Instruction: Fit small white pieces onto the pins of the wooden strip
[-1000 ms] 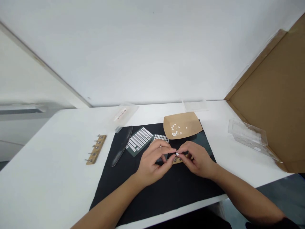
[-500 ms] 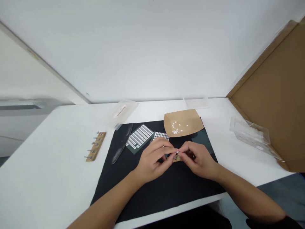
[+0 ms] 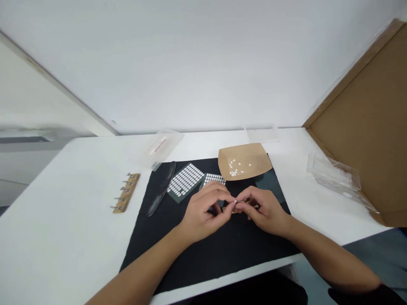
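My left hand (image 3: pixel 206 212) and my right hand (image 3: pixel 265 212) meet fingertip to fingertip over the black mat, both closed in a pinch. A tiny white piece (image 3: pixel 235 201) shows where the fingertips come together; its exact kind is too small to make out. Just beneath the fingers, a light wooden strip (image 3: pixel 235 210) is mostly hidden by them. Behind my left hand lie two dark green sheets with rows of white oval pieces, a larger sheet (image 3: pixel 185 180) and a partly covered one (image 3: pixel 213 178).
The black mat (image 3: pixel 203 267) also bears a long dark curved object (image 3: pixel 161 188). A brown paper tray (image 3: pixel 254 163) holds several white bits. Left stands a wooden block with metal pins (image 3: pixel 127 192). Clear plastic boxes (image 3: pixel 333 176) sit right, by a large cardboard panel (image 3: pixel 362 127).
The fingertips have shifted slightly together, and the metal part seen on the wooden strip is now covered. The whole view has tilted a little.
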Demonstrator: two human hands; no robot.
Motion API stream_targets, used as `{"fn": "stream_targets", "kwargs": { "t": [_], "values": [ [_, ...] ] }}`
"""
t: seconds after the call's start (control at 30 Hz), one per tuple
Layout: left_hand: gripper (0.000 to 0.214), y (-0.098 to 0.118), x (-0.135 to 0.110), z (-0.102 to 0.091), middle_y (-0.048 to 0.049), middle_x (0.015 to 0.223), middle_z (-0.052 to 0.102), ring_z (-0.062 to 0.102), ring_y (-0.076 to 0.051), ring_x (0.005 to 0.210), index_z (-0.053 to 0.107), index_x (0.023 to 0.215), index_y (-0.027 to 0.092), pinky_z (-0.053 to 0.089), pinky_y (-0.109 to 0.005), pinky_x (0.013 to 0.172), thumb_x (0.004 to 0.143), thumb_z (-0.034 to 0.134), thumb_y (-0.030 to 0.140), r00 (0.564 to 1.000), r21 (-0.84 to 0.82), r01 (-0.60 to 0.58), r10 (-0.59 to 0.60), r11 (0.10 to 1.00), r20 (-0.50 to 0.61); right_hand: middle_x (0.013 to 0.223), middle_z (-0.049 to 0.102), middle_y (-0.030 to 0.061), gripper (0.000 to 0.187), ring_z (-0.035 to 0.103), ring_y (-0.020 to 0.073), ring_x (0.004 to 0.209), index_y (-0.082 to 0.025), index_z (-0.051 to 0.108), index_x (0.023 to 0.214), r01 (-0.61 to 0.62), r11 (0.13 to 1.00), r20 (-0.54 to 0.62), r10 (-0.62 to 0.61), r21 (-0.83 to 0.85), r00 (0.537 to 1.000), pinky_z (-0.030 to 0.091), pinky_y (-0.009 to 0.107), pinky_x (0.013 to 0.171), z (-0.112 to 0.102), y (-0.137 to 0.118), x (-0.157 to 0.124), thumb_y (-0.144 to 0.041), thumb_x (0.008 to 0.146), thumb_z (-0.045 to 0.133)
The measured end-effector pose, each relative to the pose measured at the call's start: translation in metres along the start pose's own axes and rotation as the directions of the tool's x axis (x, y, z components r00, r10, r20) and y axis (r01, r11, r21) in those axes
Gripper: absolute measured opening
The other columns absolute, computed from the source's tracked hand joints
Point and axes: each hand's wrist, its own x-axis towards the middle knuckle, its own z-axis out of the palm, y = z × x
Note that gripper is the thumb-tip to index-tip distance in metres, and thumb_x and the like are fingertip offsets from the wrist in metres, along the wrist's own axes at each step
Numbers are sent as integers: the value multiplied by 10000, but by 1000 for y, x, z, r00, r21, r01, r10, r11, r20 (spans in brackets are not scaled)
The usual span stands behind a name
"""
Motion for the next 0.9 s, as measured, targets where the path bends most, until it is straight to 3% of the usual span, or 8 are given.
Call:
{"fn": "stream_targets", "kwargs": {
  "t": [0.23, 0.5, 0.67, 0.9],
  "values": [
    [48, 0, -1, 1, -85, 869, 700, 692, -162, 775, 750, 909, 161, 504, -140, 459, 893, 737, 117, 985, -152, 171, -169, 973, 29, 934, 767, 5, 96, 696, 123, 753, -238, 717, 1066, 136, 980, 29, -133, -145, 991, 530, 228, 689, -4, 0, 1, -324, 1052, 677],
    [19, -2, -4, 4, -86, 894, 694, 672, -129, 665, 776, 907, 153, 463, -127, 388, 895, 761, 156, 957, -249, 290, -285, 924, 56, 933, 790, 30, 136, 739, 160, 838, -225, 687, 1054, 281, 908, -35, -306, -312, 951, 568, 269, 777, -2, 3, 4, -282, 1104, 575],
    [98, -3, -5, 5, -80, 932, 692, 679, -114, 698, 803, 998, 168, 533, -129, 452, 912, 762, 144, 980, -146, 196, -200, 970, -8, 888, 779, 18, 126, 713, 157, 768, -230, 674, 1046, 250, 894, -57, -291, -372, 955, 545, 271, 721, -2, 2, 3, -268, 1098, 567],
    [149, -1, -3, 4, -70, 959, 697, 688, -103, 716, 792, 1053, 175, 552, -123, 479, 929, 745, 107, 995, -63, 94, -96, 994, -15, 858, 758, 9, 133, 703, 151, 760, -230, 651, 1007, 233, 909, -38, -262, -347, 964, 534, 269, 719, -3, -2, 3, -258, 1094, 554]
  ]
}}
